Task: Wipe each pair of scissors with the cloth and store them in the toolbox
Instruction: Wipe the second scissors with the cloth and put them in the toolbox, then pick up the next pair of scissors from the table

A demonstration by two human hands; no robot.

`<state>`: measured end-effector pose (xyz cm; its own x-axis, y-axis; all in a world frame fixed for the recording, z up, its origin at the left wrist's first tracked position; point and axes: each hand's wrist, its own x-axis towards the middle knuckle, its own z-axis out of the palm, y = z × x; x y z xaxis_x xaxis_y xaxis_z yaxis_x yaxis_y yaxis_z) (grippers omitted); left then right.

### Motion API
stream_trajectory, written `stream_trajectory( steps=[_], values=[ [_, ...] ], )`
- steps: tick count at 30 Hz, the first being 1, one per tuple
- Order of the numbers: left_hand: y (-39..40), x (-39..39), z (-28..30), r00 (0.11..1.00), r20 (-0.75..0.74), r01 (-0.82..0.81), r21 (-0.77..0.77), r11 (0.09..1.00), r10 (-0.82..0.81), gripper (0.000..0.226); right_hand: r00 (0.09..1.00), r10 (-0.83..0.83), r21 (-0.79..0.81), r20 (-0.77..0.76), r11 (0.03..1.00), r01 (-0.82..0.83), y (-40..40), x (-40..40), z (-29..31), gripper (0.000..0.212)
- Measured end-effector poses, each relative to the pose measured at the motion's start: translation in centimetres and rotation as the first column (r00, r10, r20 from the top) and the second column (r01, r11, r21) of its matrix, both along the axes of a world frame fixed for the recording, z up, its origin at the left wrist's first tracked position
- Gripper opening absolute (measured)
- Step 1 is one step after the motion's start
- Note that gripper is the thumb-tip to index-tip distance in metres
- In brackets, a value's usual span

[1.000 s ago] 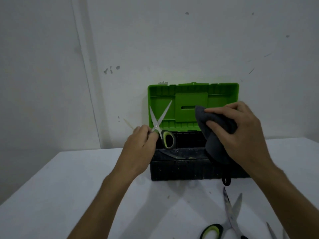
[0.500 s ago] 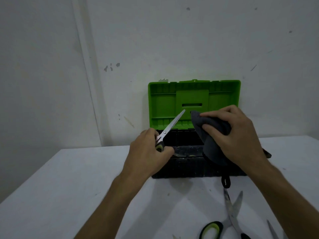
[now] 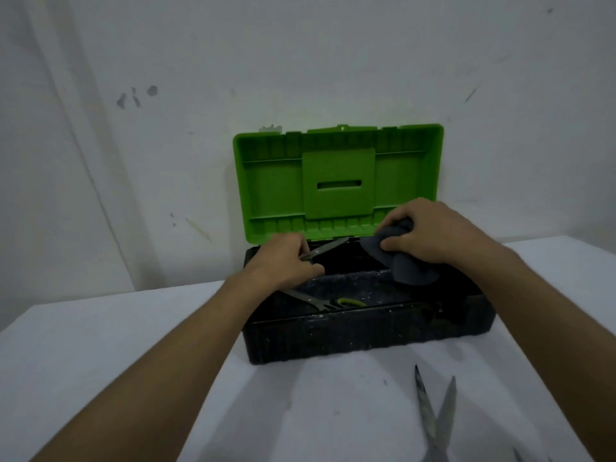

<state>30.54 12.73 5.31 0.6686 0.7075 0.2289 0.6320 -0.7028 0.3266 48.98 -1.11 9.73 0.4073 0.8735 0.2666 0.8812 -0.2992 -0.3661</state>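
Over the open toolbox (image 3: pixel 366 331), the left hand (image 3: pixel 283 261) gripped a closed pair of scissors (image 3: pixel 325 250), seemingly lowering it beside one already stored (image 3: pixel 313 301). Nearby, the right hand (image 3: pixel 430 235) clutched the cloth (image 3: pixel 396 261). Another pair (image 3: pixel 435 418) lay on the bench (image 3: pixel 100 345), apparently unwiped.

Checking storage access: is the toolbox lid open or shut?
Open: the green plastic toolbox lid stands upright behind the black toolbox base.

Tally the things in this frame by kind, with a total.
Scissors: 3 clearly seen: held pair, pair in box, pair on table; a blade tip at the bottom edge is unclear
Cloth: 1
Toolbox: 1
Total: 5
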Motion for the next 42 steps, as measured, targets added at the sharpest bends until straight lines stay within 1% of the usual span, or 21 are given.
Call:
stream_trajectory(
  steps=[2, 4, 7, 9, 12, 15, 17, 18, 20, 22, 24, 26, 29, 31, 32, 34, 35, 37, 39, 41, 42],
  values=[
    [1.4, 1.7, -0.5, 0.993, -0.104, 0.048, 0.012, 0.999, -0.046, 0.040, 1.000, -0.011, -0.093, 0.029, 0.996, 0.014, 1.2, 1.2, -0.2, 0.024],
    [2.4, 3.1, -1.1, 0.974, -0.190, 0.124, 0.005, 0.992, -0.121, 0.038, 0.999, -0.013, -0.148, 0.044, 0.989, 0.020, 1.8, 2.2, -0.4, 0.024],
    [3.2, 5.1, -1.7, 0.943, -0.231, 0.228, -0.069, 0.971, -0.238, 0.033, 0.998, -0.013, -0.230, 0.065, 0.973, 0.028, 2.2, 3.4, -0.7, 0.023],
    [3.4, 6.0, -2.1, 0.933, -0.243, 0.248, -0.099, 0.964, -0.266, 0.031, 0.997, 0.001, -0.320, 0.077, 0.947, 0.024, 2.2, 3.9, -1.0, 0.022],
    [3.9, 6.8, -2.8, 0.916, -0.296, 0.258, -0.079, 0.963, -0.270, 0.028, 0.997, 0.036, -0.412, 0.076, 0.911, -0.001, 2.4, 4.2, -1.7, 0.022],
    [4.3, 6.8, -3.5, 0.898, -0.351, 0.272, -0.030, 0.962, -0.264, 0.034, 0.995, 0.034, -0.370, 0.093, 0.929, 0.003, 2.5, 4.2, -2.1, 0.023],
    [4.3, 6.5, -3.7, 0.901, -0.343, 0.282, -0.003, 0.959, -0.266, 0.042, 0.995, 0.039, -0.328, 0.090, 0.945, -0.008, 2.3, 4.1, -2.2, 0.022],
    [4.2, 6.3, -3.6, 0.912, -0.307, 0.284, 0.001, 0.959, -0.270, 0.045, 0.995, 0.045, -0.309, 0.088, 0.951, -0.016, 2.1, 4.0, -2.1, 0.022],
    [3.4, 5.6, -3.1, 0.944, -0.186, 0.277, -0.006, 0.961, -0.273, 0.046, 0.995, 0.047, -0.240, 0.090, 0.970, -0.024, 1.4, 3.6, -1.8, 0.021],
    [2.0, 4.4, -2.4, 0.964, -0.052, 0.261, 0.001, 0.965, -0.260, 0.041, 0.993, 0.046, -0.101, 0.111, 0.994, -0.034, 0.2, 2.9, -1.3, 0.021],
    [-0.1, 2.6, -1.6, 0.967, 0.055, 0.246, 0.028, 0.969, -0.248, 0.035, 0.989, 0.067, 0.064, 0.133, 0.995, -0.076, -1.5, 1.6, -0.7, 0.022],
    [-2.4, 0.5, -1.0, 0.962, 0.119, 0.241, 0.054, 0.969, -0.246, 0.029, 0.985, 0.114, 0.181, 0.131, 0.974, -0.137, -3.5, 0.0, -0.2, 0.026],
    [-6.2, -3.0, -0.8, 0.961, 0.164, 0.218, 0.045, 0.975, -0.222, 0.018, 0.985, 0.154, 0.253, 0.072, 0.953, -0.168, -6.7, -2.0, -0.8, 0.030],
    [-9.0, -5.3, -1.2, 0.967, 0.143, 0.211, 0.011, 0.977, -0.211, 0.018, 0.984, 0.176, 0.237, 0.023, 0.955, -0.176, -8.7, -3.5, -1.9, 0.024],
    [-10.4, -6.2, -1.6, 0.970, 0.122, 0.211, 0.004, 0.978, -0.210, 0.022, 0.983, 0.183, 0.210, 0.011, 0.961, -0.181, -9.4, -4.0, -2.6, 0.020],
    [-13.2, -7.9, -2.7, 0.973, 0.114, 0.194, 0.057, 0.979, -0.199, 0.040, 0.983, 0.182, 0.157, 0.007, 0.971, -0.181, -10.7, -4.8, -4.0, 0.016],
    [-14.5, -8.6, -3.2, 0.971, 0.134, 0.189, 0.086, 0.978, -0.199, 0.049, 0.985, 0.174, 0.145, 0.001, 0.974, -0.173, -11.4, -5.0, -4.7, 0.016],
    [-16.5, -9.5, -3.9, 0.966, 0.164, 0.187, 0.083, 0.979, -0.198, 0.057, 0.988, 0.152, 0.145, -0.020, 0.978, -0.147, -12.7, -5.2, -5.8, 0.016],
    [-18.1, -9.5, -4.7, 0.979, 0.095, 0.182, 0.003, 0.983, -0.182, 0.059, 0.992, 0.116, 0.145, -0.049, 0.983, -0.108, -13.7, -5.1, -6.6, 0.015],
    [-19.3, -8.8, -5.5, 0.984, -0.040, 0.170, -0.065, 0.983, -0.172, 0.063, 0.993, 0.098, 0.129, -0.065, 0.988, -0.089, -14.5, -5.1, -7.2, 0.014],
    [-19.7, -8.2, -5.9, 0.978, -0.105, 0.171, -0.072, 0.983, -0.178, 0.065, 0.994, 0.090, 0.117, -0.064, 0.990, -0.083, -14.7, -5.0, -7.4, 0.014]
  ],
)
